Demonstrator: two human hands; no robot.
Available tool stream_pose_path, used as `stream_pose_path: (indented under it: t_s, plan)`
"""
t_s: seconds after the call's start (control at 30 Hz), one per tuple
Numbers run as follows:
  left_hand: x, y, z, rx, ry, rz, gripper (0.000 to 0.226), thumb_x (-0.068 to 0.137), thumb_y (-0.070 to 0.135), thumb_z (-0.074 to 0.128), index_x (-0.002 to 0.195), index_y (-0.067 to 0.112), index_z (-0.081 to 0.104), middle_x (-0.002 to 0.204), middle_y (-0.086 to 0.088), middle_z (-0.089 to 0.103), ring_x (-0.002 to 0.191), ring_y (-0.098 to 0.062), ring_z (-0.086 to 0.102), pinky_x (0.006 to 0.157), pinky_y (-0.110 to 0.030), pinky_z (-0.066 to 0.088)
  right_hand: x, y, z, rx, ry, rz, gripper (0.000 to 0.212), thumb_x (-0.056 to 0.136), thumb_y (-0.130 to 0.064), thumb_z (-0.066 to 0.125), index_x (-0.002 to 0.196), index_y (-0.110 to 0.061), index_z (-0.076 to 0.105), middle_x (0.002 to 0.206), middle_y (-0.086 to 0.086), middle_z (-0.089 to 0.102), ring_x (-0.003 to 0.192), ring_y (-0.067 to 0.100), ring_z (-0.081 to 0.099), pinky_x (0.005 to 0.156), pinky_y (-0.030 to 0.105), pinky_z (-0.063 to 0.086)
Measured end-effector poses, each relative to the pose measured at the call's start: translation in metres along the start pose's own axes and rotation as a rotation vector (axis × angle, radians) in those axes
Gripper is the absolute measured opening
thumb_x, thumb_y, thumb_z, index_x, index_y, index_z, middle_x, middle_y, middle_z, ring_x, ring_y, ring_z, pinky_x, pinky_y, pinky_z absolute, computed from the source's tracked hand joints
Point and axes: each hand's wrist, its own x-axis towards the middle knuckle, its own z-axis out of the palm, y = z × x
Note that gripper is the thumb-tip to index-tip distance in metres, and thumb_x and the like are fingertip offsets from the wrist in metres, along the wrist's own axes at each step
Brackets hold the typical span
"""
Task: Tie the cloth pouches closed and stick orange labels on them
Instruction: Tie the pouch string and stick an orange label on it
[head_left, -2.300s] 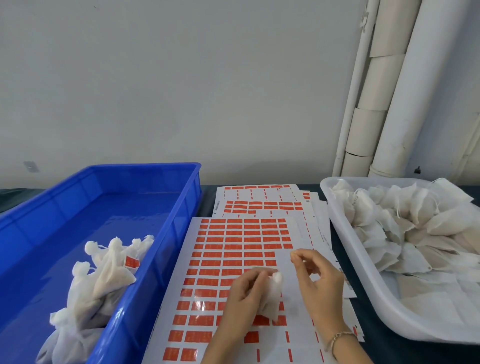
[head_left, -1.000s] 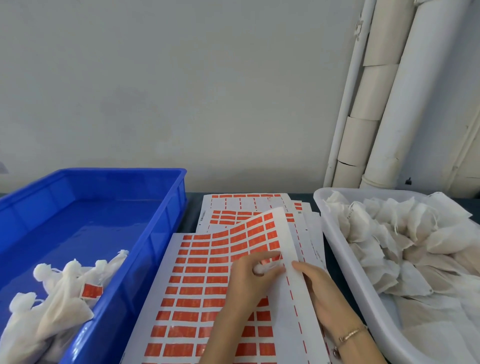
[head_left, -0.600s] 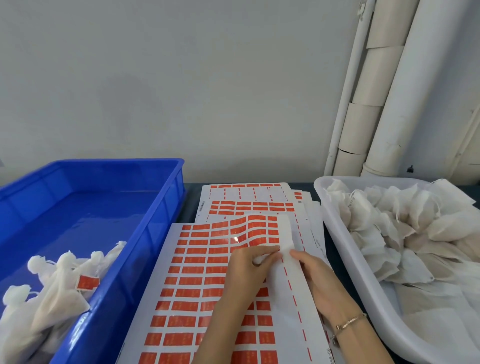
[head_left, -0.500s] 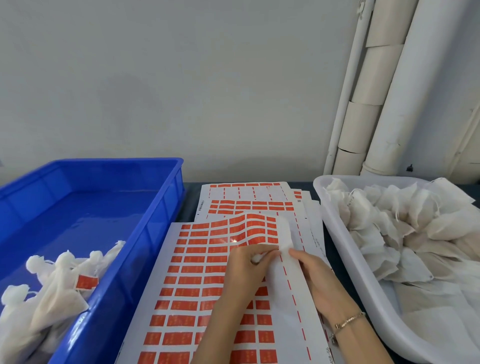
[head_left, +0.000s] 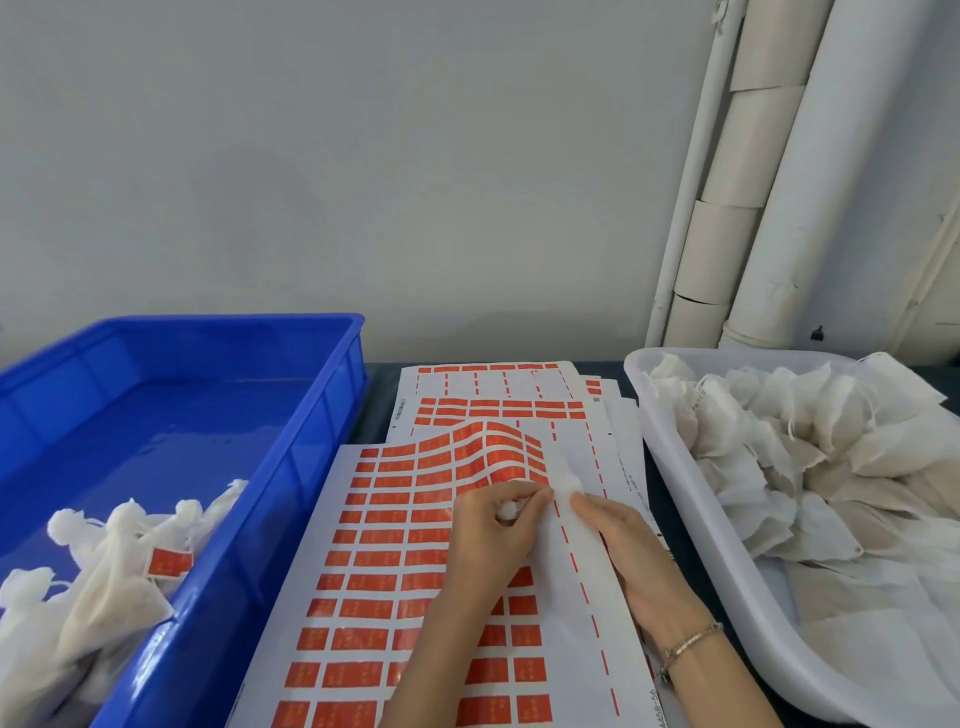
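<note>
Head: left hand (head_left: 488, 540) grips pouch (head_left: 506, 512); right hand (head_left: 639, 566) holds label sheet (head_left: 384, 571) (buckled).

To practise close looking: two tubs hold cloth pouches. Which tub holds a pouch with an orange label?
The blue tub on the left: one tied pouch there bears an orange label; the pouches in the white tub show none.
</note>
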Motion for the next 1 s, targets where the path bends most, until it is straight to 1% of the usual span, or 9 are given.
stream_pose_path:
  t_s: [0.1,0.2,0.3,0.37,0.47,0.6,0.77,0.9,1.0]
  plan:
    - [0.000,0.002,-0.001,-0.042,0.021,-0.005,0.017,0.085,0.031,0.069,0.101,0.028,0.074,0.094,0.024,0.069,0.084,0.001,0.066,0.072,-0.016,0.056,-0.001,-0.001,0.000,-0.005,0.012,-0.015,0.017,0.094,-0.028,0.057,0.098,-0.017,0.069,0.091,0.012,0.073,0.077,0.031,0.066,0.084,0.048,0.053]
    - [0.001,0.004,-0.002,-0.081,0.039,-0.033,0.013,0.085,0.030,0.069,0.097,0.033,0.073,0.091,0.028,0.066,0.083,0.004,0.065,0.070,-0.018,0.058,-0.001,-0.002,0.001,-0.012,0.016,-0.022,0.016,0.093,-0.029,0.057,0.092,-0.019,0.069,0.084,0.011,0.072,0.070,0.027,0.065,0.075,0.041,0.054]
    - [0.000,0.009,-0.003,-0.108,0.061,-0.001,0.015,0.084,0.029,0.071,0.085,0.043,0.067,0.082,0.035,0.063,0.084,0.009,0.062,0.066,-0.013,0.055,-0.001,-0.001,0.001,0.002,0.020,-0.024,0.015,0.093,-0.029,0.058,0.093,-0.019,0.068,0.088,0.014,0.071,0.073,0.030,0.065,0.078,0.044,0.054]
    - [0.000,0.011,-0.004,-0.108,0.101,0.016,0.018,0.083,0.028,0.071,0.082,0.044,0.064,0.083,0.032,0.064,0.086,0.010,0.060,0.064,-0.008,0.052,0.000,-0.001,0.000,0.012,0.027,-0.023,0.013,0.093,-0.029,0.058,0.093,-0.019,0.068,0.088,0.012,0.071,0.071,0.027,0.065,0.072,0.040,0.054]
    - [0.001,0.010,-0.004,-0.117,0.137,0.004,0.016,0.083,0.027,0.072,0.083,0.041,0.064,0.087,0.025,0.066,0.086,0.008,0.061,0.065,-0.007,0.051,0.001,0.000,-0.001,0.014,0.030,-0.021,0.013,0.093,-0.028,0.058,0.087,-0.020,0.067,0.081,0.010,0.071,0.065,0.024,0.064,0.066,0.035,0.052]
    - [0.002,0.011,-0.004,-0.166,0.187,-0.032,0.012,0.083,0.028,0.071,0.080,0.038,0.066,0.079,0.026,0.066,0.083,0.005,0.063,0.063,-0.012,0.054,0.002,0.002,-0.002,0.010,0.041,-0.021,0.012,0.094,-0.027,0.058,0.088,-0.021,0.066,0.080,0.009,0.071,0.069,0.027,0.064,0.073,0.039,0.052]
    - [0.002,0.014,-0.007,-0.246,0.219,-0.086,0.005,0.083,0.030,0.071,0.080,0.033,0.069,0.079,0.030,0.066,0.081,0.003,0.064,0.056,-0.015,0.054,0.004,0.003,-0.004,0.004,0.048,-0.008,0.012,0.094,-0.027,0.057,0.100,-0.019,0.064,0.094,0.013,0.072,0.083,0.037,0.065,0.089,0.053,0.051]
    - [0.002,0.017,-0.010,-0.304,0.258,-0.141,0.003,0.082,0.031,0.072,0.081,0.032,0.069,0.078,0.024,0.067,0.081,0.007,0.062,0.050,-0.009,0.049,0.004,0.004,-0.006,0.034,0.032,0.016,0.018,0.095,-0.026,0.056,0.107,-0.016,0.064,0.101,0.015,0.071,0.092,0.040,0.065,0.086,0.050,0.052]
    - [0.003,0.019,-0.017,-0.380,0.298,-0.189,0.007,0.080,0.035,0.072,0.082,0.028,0.071,0.078,0.016,0.068,0.074,0.003,0.064,0.047,-0.009,0.047,0.006,0.005,-0.010,0.058,0.003,0.028,0.019,0.096,-0.024,0.055,0.110,-0.014,0.065,0.103,0.015,0.071,0.093,0.040,0.065,0.083,0.048,0.053]
